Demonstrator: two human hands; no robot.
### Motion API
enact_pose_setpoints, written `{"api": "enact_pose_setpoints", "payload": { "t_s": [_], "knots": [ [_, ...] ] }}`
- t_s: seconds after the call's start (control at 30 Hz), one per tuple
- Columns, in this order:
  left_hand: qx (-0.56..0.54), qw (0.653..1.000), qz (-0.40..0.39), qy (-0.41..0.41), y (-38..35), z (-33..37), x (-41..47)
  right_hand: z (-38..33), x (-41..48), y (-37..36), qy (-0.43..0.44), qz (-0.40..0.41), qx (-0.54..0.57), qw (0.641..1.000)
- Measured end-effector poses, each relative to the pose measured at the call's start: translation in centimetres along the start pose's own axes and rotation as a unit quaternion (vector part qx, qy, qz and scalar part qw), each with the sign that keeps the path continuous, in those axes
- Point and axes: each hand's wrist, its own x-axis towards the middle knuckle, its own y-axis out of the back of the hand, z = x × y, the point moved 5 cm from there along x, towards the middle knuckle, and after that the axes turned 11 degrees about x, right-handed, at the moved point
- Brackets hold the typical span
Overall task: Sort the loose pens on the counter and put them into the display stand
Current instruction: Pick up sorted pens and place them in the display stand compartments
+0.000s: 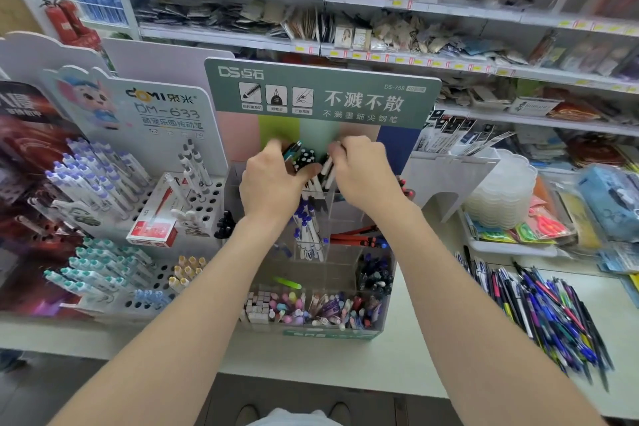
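Observation:
A clear tiered display stand (345, 273) with a green header card stands in the middle of the counter, its compartments partly filled with pens. Both hands reach into its top back row. My left hand (273, 180) grips a bundle of black-capped pens (305, 156). My right hand (366, 171) curls round white and black pens (327, 168) beside it. A heap of loose pens (539, 315), mostly blue, black and pink, lies on the counter at the right.
A white holed pen stand (145, 218) with purple and teal pens and a red box (155, 230) stands to the left. Trays of packaged stationery (539, 218) sit at the right. Store shelves (380, 55) rise behind the counter.

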Motion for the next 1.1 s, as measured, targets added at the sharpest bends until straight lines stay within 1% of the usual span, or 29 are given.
{"api": "enact_pose_setpoints", "payload": {
  "t_s": [0.03, 0.07, 0.17, 0.2, 0.27, 0.37, 0.4, 0.47, 0.5, 0.53, 0.57, 0.63, 0.7, 0.73, 0.77, 0.8, 0.87, 0.93, 0.97, 1.0, 1.03, 1.1],
  "knots": [
    [-0.012, 1.000, -0.014, -0.003, 0.1, -0.2, 0.3, 0.3, 0.5, -0.3, -0.004, -0.021, -0.014, 1.000],
    [-0.029, 0.999, -0.024, -0.005, 0.3, -0.3, 0.3, 0.6, 0.9, -0.4, -0.005, -0.019, -0.018, 1.000],
    [-0.125, 0.991, -0.035, 0.014, 1.1, -0.5, -0.3, 0.9, 0.7, -0.1, 0.022, 0.084, 0.015, 0.996],
    [-0.164, 0.985, -0.041, 0.030, 1.1, -0.7, -0.6, 0.9, 0.4, -0.3, 0.029, 0.093, 0.025, 0.995],
    [-0.225, 0.972, -0.052, 0.050, 0.7, -1.2, -1.1, 0.7, -0.2, -1.3, 0.050, 0.059, 0.016, 0.997],
    [-0.264, 0.960, -0.081, 0.037, 0.5, -1.4, -1.7, 1.0, -0.3, -1.3, 0.099, 0.058, -0.061, 0.992],
    [-0.270, 0.958, -0.093, 0.029, 0.5, -1.2, -2.0, 1.1, -0.3, -1.4, 0.099, 0.043, -0.065, 0.992],
    [-0.292, 0.950, -0.107, 0.015, 0.6, -0.9, -2.4, 1.2, -0.4, -1.9, 0.086, -0.019, -0.061, 0.994],
    [-0.302, 0.947, -0.107, 0.007, 0.6, -0.8, -2.7, 1.2, -0.6, -2.1, 0.077, -0.035, -0.063, 0.994],
    [-0.302, 0.948, -0.104, -0.002, 0.7, -0.7, -2.8, 1.2, -0.8, -2.1, 0.072, -0.029, -0.061, 0.995],
    [-0.295, 0.950, -0.098, -0.013, 0.7, -0.7, -3.0, 1.0, -1.1, -1.7, 0.070, -0.004, -0.031, 0.997],
    [-0.286, 0.952, -0.102, -0.037, 0.9, -0.6, -3.3, 0.1, -2.0, -0.3, 0.056, 0.058, 0.082, 0.993],
    [-0.306, 0.943, -0.123, -0.050, 0.8, -0.4, -3.5, -0.8, -2.9, 0.3, 0.041, 0.048, 0.191, 0.980],
    [-0.312, 0.940, -0.128, -0.055, 0.8, -0.3, -3.5, -1.0, -3.1, 0.3, 0.030, 0.038, 0.223, 0.974],
    [-0.307, 0.942, -0.121, -0.060, 0.7, -0.2, -3.4, -0.9, -3.2, 0.5, 0.023, 0.045, 0.241, 0.969],
    [-0.287, 0.950, -0.101, -0.067, 0.7, -0.2, -3.2, -0.4, -3.2, 1.0, 0.016, 0.075, 0.255, 0.964],
    [-0.201, 0.975, -0.024, -0.096, 1.0, -0.3, -2.9, 0.9, -3.2, 3.1, 0.005, 0.184, 0.257, 0.949],
    [-0.098, 0.985, 0.048, -0.131, 1.2, -0.5, -2.6, 1.8, -3.6, 5.8, 0.016, 0.309, 0.196, 0.931],
    [-0.060, 0.985, 0.057, -0.151, 0.9, -0.5, -2.4, 2.1, -3.9, 6.6, 0.036, 0.342, 0.157, 0.926],
    [-0.023, 0.982, 0.047, -0.179, 0.5, -0.4, -2.3, 2.2, -4.0, 6.7, 0.062, 0.341, 0.118, 0.930],
    [0.019, 0.976, 0.026, -0.217, -0.1, -0.1, -2.2, 2.2, -3.9, 6.2, 0.086, 0.314, 0.088, 0.941],
    [0.135, 0.943, -0.001, -0.305, -1.5, 0.8, -2.4, 2.4, -3.8, 4.3, 0.110, 0.236, 0.057, 0.964]
  ]
}}
